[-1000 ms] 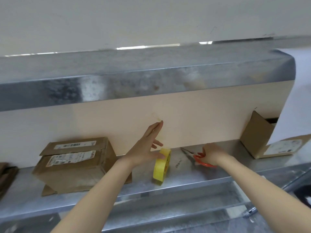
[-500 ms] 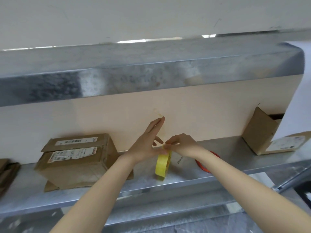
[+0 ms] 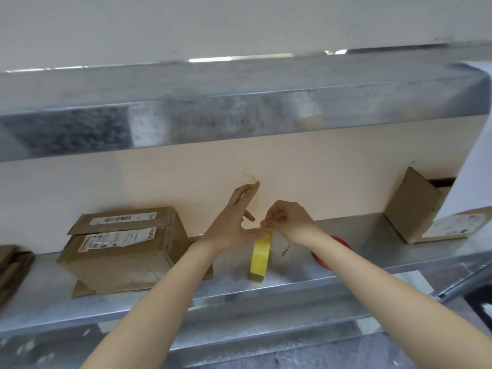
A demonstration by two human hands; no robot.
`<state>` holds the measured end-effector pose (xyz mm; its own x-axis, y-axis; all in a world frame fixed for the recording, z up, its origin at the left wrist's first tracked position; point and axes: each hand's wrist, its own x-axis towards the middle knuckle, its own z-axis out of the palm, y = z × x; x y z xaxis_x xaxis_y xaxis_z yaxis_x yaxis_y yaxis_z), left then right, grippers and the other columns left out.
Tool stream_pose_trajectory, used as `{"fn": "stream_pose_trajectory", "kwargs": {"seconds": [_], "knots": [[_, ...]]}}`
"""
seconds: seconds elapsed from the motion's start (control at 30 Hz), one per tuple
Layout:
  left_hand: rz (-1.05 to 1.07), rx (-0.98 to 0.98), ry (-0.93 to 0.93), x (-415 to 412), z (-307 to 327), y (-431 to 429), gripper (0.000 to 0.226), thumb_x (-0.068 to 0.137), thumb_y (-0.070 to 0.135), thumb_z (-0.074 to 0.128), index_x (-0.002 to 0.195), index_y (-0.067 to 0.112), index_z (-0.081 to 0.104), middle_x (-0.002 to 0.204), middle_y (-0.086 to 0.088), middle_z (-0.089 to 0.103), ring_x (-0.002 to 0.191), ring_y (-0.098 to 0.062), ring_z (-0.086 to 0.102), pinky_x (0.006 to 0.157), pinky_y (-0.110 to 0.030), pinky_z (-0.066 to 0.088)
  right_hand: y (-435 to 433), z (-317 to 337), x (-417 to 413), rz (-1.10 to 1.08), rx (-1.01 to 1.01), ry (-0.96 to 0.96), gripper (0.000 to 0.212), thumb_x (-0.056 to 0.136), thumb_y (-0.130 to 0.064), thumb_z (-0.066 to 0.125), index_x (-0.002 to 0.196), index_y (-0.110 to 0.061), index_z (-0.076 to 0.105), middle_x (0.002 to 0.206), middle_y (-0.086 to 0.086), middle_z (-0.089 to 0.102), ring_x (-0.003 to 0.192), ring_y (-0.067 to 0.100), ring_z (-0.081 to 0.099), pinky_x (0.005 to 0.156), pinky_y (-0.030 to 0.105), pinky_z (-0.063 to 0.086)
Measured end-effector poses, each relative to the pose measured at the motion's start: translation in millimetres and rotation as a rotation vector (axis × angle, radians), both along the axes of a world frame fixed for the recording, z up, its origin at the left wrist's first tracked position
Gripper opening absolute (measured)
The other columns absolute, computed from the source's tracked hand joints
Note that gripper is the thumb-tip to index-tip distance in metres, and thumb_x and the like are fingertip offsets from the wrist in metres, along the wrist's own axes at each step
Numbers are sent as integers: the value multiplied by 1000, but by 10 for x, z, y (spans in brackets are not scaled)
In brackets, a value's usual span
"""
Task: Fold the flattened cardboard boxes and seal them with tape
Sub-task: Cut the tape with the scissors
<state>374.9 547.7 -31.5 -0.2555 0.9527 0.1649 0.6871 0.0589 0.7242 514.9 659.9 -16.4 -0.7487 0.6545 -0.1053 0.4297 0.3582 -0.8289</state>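
Observation:
A yellow tape roll point(image 3: 259, 258) stands on edge on the metal shelf point(image 3: 372, 251). My left hand point(image 3: 234, 225) steadies the roll's top with its thumb, the other fingers stretched up toward the beige back panel. My right hand point(image 3: 288, 222) pinches the tape's loose end at the top of the roll. A folded cardboard box point(image 3: 122, 251) with white labels sits to the left on the shelf. Another cardboard box point(image 3: 415, 206) with a raised flap stands at the far right.
Orange-handled scissors point(image 3: 332, 251) lie on the shelf behind my right forearm, mostly hidden. Flattened cardboard point(image 3: 12, 267) lies at the far left edge. A metal upper shelf point(image 3: 239, 115) overhangs the work area. A lower metal ledge point(image 3: 266, 328) runs in front.
My right hand left the scissors on the shelf and moved left to the tape roll, where it now pinches the tape end. My left hand stayed on the roll.

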Motion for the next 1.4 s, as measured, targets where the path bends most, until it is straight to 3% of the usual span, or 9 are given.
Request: {"fn": "stream_pose_trajectory", "kwargs": {"seconds": [0.17,0.37,0.47,0.63,0.77,0.97,1.13,1.27,1.4], "knots": [[218,9,-23,-42,-65,-8,53,101,7,40,150,18,24,117,3,60,70,-6,65,65,-6,43,52,8,82,0,44,28,20,80,-15,75,72,-24,58,85,-1,68,80,16,64,78,34,53],[397,-46,61,-74,-92,51,8,92,12,60,90,12,68,95,-2,61,58,-17,65,73,-30,52,60,79,123,13,123,-2,20,81,-19,74,71,-28,59,80,-13,65,80,11,63,84,35,52],[347,10,40,-30,-50,63,15,95,19,58,98,14,72,97,2,52,75,-21,63,79,-31,50,63,128,135,0,142,11,17,82,-20,73,73,-27,59,82,-14,65,83,10,62,82,31,48],[9,-82,-371,150,182,53,22,92,31,64,109,19,68,110,10,68,108,-4,62,91,-21,48,89,262,168,14,183,50,13,85,-22,70,78,-26,60,84,-14,65,76,9,61,77,30,48],[-5,-81,-313,174,308,105,27,77,31,77,101,22,66,100,15,69,101,-2,64,93,-30,48,73,353,209,61,260,61,15,88,-24,66,79,-29,55,85,-16,62,64,6,55,69,27,45],[71,-37,-361,229,512,118,4,86,20,72,84,18,68,94,-8,70,90,-11,62,88,-25,43,3,416,200,79,229,282,18,90,-16,62,81,-30,56,89,-8,60,80,7,59,71,29,47],[218,39,-294,206,477,9,15,84,20,74,71,24,66,83,2,71,86,-14,64,81,-22,45,-138,593,221,-67,-133,512,15,96,-32,56,108,-22,52,99,10,62,82,23,71,73,39,60],[358,166,-400,76,536,-107,16,85,18,72,72,25,65,76,-6,66,73,-15,57,74,-27,43,-270,466,246,63,2,319,26,84,-42,70,87,-19,58,87,5,68,79,18,65,73,30,48],[425,238,-386,-58,703,-262,16,86,19,71,74,26,64,71,1,60,67,-12,53,68,-24,40,-563,470,177,378,-121,187,21,92,-35,64,81,-16,63,82,7,72,76,11,65,77,27,48]]}}
